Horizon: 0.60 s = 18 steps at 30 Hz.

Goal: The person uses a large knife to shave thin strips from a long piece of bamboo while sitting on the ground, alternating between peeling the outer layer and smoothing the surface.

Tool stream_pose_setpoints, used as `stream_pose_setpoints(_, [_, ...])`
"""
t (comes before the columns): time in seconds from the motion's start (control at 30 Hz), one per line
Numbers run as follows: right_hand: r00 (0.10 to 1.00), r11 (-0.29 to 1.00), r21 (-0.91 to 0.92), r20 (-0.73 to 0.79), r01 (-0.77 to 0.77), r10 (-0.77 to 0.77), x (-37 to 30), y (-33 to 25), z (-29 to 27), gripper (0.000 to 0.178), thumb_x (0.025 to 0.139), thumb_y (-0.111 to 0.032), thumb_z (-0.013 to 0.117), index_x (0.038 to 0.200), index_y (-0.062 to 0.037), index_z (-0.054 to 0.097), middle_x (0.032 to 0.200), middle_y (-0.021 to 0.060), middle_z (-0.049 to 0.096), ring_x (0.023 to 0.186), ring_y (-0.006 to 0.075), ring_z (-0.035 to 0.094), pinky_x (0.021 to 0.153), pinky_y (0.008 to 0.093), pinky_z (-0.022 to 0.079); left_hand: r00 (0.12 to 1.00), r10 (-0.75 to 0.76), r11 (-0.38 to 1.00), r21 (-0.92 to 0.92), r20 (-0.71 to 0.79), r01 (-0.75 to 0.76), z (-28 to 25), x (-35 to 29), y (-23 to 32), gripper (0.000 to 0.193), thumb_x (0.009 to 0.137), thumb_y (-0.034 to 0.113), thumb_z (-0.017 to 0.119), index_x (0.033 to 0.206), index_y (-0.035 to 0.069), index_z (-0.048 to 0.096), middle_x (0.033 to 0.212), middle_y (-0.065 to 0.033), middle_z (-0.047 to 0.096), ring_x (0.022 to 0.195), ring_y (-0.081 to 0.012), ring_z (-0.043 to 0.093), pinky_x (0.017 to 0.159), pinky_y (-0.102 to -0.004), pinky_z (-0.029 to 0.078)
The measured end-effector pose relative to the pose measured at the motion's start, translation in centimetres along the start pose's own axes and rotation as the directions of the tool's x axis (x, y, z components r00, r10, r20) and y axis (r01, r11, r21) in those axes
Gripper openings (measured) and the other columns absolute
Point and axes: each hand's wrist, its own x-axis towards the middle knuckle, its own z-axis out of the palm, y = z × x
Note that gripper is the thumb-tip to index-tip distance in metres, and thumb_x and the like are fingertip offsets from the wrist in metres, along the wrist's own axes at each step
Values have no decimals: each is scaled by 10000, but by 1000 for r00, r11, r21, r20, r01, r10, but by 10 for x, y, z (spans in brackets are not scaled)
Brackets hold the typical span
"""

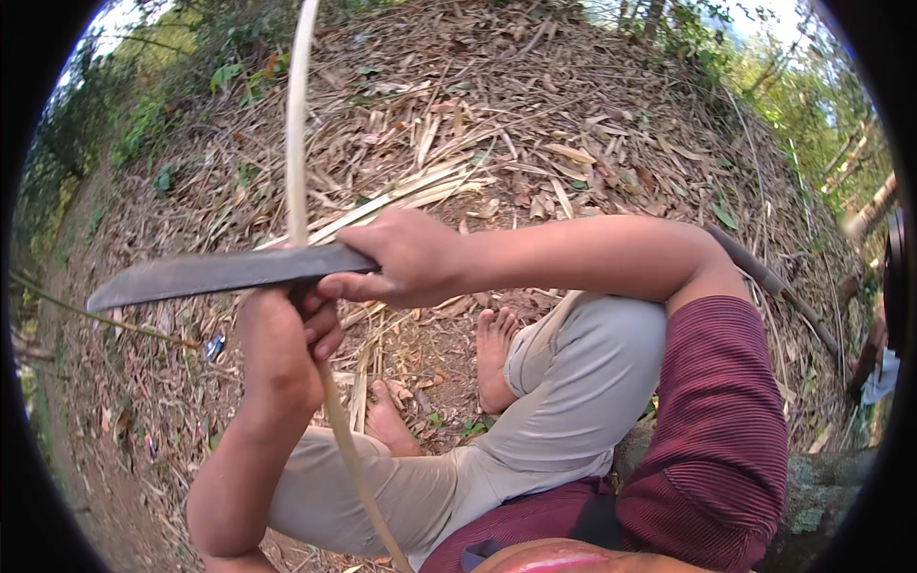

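Observation:
A machete [220, 271] with a dark, broad blade lies nearly level, its tip toward the left. My right hand [409, 256] is closed round its handle end. Just below the blade, my left hand [285, 329] wraps its fingers round a long, pale bamboo strip [298, 124]. The strip rises past the top of the view, and its lower end runs down across my lap. Blade and strip cross at my left hand; part of the strip is hidden there, and I cannot tell whether the edge is touching it.
Several split pale strips [420, 189] lie on the leaf-covered ground [592, 115] ahead. My bare feet rest on the soil below my hands. A dark branch [778, 286] lies at the right, and a thin stick [115, 320] at the left, near a small shiny scrap [215, 347].

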Motion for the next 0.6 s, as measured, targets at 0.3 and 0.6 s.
stream_pose_setpoints(0.3, [1000,991,134,-14,-8,10,11,8,24,565,892,-595,557,808,-38,585,658,189,602,659,409,615,611,485,477,992,112,993,-15,-50,-113,-22,22,-5,306,1018,333,461,804,115,468,615,40,392,400,-34,294,333,-210,228])
stream_pose_setpoints(0.6, [996,991,104,31,-80,78,24,1,3,587,875,-617,559,917,-44,680,737,187,654,727,404,645,658,478,510,982,177,983,-46,-59,-180,-23,33,1,302,1023,335,461,821,113,493,623,46,402,403,-24,273,334,-209,206])
